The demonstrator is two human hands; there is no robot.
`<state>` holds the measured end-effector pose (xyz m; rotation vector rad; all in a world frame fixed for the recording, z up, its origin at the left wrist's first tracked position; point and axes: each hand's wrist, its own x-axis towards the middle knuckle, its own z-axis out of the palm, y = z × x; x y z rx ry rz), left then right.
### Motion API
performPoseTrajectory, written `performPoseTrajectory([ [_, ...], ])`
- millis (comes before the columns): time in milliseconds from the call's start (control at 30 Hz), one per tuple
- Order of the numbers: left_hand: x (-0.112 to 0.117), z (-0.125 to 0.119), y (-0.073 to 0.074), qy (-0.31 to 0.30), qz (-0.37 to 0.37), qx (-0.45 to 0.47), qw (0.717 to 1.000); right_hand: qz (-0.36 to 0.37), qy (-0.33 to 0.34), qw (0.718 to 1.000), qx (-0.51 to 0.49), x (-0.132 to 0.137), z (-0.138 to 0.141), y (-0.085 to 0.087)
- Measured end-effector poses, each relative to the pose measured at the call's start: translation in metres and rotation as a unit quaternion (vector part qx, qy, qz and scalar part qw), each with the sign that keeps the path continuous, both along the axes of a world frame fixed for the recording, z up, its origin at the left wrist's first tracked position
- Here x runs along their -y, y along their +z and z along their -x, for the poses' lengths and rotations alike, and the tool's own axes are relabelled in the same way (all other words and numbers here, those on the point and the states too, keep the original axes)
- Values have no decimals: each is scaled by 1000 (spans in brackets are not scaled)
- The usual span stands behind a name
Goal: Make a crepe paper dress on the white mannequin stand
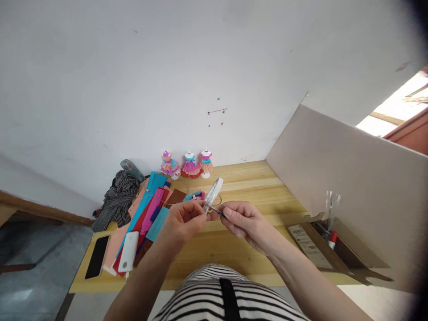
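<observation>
The left hand (187,220) is pinched closed, thumb against fingers, at the lower end of a pale roll (214,191), perhaps tape. The roll stands tilted, its top leaning toward one o'clock; gripping it low probably leaves the upper part free of the fingers. The right hand (241,220) is closed around a slim dark tool (219,212), whose tip points to ten o'clock and meets the roll's lower end — a hold that likely suits fine control. What kind of tool it is, I cannot tell.

Both hands work close together over the wooden table (234,263), in front of the body, presumably so the eyes can follow small work. Toward eleven o'clock, three dressed miniature stands (191,165) line up against the wall (167,89), seemingly set back to keep their frills out of the way. At nine o'clock lie overlapping coloured sheets (150,211), fanned as if to show each shade. A power bank (129,252) rests on them, beside a phone (96,257); between three and four, an open cardboard box (314,247) holds loose items within reach.
</observation>
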<state>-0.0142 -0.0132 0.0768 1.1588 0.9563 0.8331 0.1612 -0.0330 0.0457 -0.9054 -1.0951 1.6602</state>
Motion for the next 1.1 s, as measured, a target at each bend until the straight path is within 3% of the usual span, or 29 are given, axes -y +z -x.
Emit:
performPoseTrajectory([
  [767,-4,0,-3,-9,-10,3,1000,6,-27,999,-26,1,1,-17],
  [933,-7,2,-8,8,-2,12,1000,-107,-91,987,81,6,4,-20],
  [1100,-7,3,-7,7,18,31,999,-255,-146,921,256,14,8,-19],
])
